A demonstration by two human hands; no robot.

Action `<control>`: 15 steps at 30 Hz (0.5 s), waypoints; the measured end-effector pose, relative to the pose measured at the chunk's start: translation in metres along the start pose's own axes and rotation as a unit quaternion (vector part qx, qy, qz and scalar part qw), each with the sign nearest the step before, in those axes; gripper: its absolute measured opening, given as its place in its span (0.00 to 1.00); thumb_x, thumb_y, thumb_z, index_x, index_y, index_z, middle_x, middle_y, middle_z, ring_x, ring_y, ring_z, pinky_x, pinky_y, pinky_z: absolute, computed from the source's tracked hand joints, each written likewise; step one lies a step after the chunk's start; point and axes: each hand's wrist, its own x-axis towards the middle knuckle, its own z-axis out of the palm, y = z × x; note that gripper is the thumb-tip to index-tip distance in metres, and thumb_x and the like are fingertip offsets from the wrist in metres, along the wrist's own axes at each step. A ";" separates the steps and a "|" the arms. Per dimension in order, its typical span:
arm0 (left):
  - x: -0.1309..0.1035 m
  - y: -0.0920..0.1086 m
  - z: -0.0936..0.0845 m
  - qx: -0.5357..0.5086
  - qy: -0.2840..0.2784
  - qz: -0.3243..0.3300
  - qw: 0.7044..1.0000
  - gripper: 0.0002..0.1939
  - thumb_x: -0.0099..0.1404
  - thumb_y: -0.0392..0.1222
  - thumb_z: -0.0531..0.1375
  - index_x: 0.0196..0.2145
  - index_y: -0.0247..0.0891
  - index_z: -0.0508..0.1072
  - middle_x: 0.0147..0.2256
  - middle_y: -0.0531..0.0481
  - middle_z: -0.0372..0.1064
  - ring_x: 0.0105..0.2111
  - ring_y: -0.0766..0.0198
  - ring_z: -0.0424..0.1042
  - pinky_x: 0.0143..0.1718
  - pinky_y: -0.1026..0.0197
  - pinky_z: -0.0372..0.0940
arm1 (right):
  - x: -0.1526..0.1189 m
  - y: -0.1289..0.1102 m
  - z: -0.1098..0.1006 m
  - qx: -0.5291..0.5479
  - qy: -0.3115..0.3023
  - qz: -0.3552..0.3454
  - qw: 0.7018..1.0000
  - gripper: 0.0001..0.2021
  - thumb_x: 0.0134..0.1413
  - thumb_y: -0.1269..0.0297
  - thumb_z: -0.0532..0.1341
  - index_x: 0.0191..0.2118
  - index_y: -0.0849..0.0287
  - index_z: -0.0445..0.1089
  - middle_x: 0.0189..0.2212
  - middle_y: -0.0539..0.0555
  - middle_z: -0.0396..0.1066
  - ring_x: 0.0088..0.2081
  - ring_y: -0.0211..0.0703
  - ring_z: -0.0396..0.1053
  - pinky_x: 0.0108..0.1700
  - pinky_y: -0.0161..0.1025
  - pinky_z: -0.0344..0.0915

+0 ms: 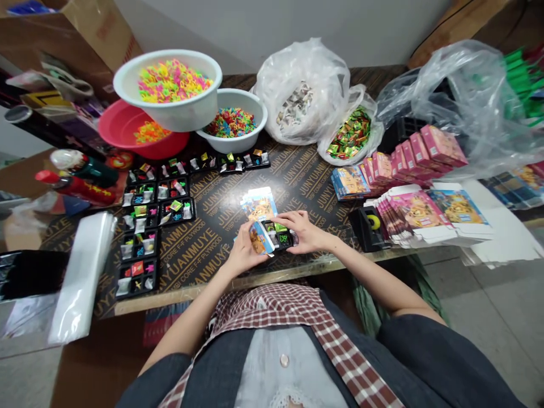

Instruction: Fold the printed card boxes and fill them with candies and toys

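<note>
My left hand (245, 252) is closed round a small blue printed box (261, 238), tilted near the table's front edge. On the box's right side, my right hand (304, 231) grips a black compartment tray (284, 240) holding green and other small pieces. The tray's left end meets the box's opening; how far in it sits I cannot tell. Just beyond my hands, flat blue printed cartons (258, 203) lie on the table. Several filled black trays (138, 245) stand in rows to the left.
Bowls of colourful small pieces (168, 107) stand at the back left. Plastic bags (304, 102) of small packets are at the back middle. Pink boxes (425, 153), flat cartons (419, 212) and a tape dispenser (368, 229) are on the right. Clear plastic sleeves (83, 272) lie far left.
</note>
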 end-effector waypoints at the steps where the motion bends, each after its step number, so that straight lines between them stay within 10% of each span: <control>1: 0.000 0.000 0.000 0.004 -0.011 -0.012 1.000 0.54 0.47 0.49 0.70 0.64 0.40 0.45 0.58 0.38 0.59 0.58 0.47 0.65 0.60 0.41 0.60 | 0.000 -0.003 0.001 0.000 -0.007 -0.001 1.000 0.47 0.45 0.58 0.66 0.71 0.50 0.48 0.61 0.65 0.61 0.58 0.64 0.58 0.58 0.57 0.48; 10: 0.004 0.015 0.014 0.086 -0.095 0.010 0.992 0.43 0.46 0.51 0.68 0.59 0.36 0.66 0.57 0.36 0.65 0.58 0.42 0.63 0.65 0.38 0.49 | 0.001 -0.008 0.012 0.017 -0.031 -0.020 0.999 0.47 0.47 0.55 0.68 0.71 0.51 0.48 0.63 0.66 0.58 0.63 0.65 0.55 0.63 0.64 0.43; 15: 0.008 0.018 0.014 0.107 -0.046 -0.047 0.992 0.46 0.46 0.48 0.66 0.63 0.37 0.62 0.56 0.37 0.64 0.56 0.41 0.62 0.60 0.42 0.56 | -0.009 0.002 0.037 0.190 0.189 0.154 0.951 0.38 0.55 0.43 0.61 0.67 0.55 0.58 0.62 0.66 0.60 0.59 0.60 0.63 0.59 0.57 0.60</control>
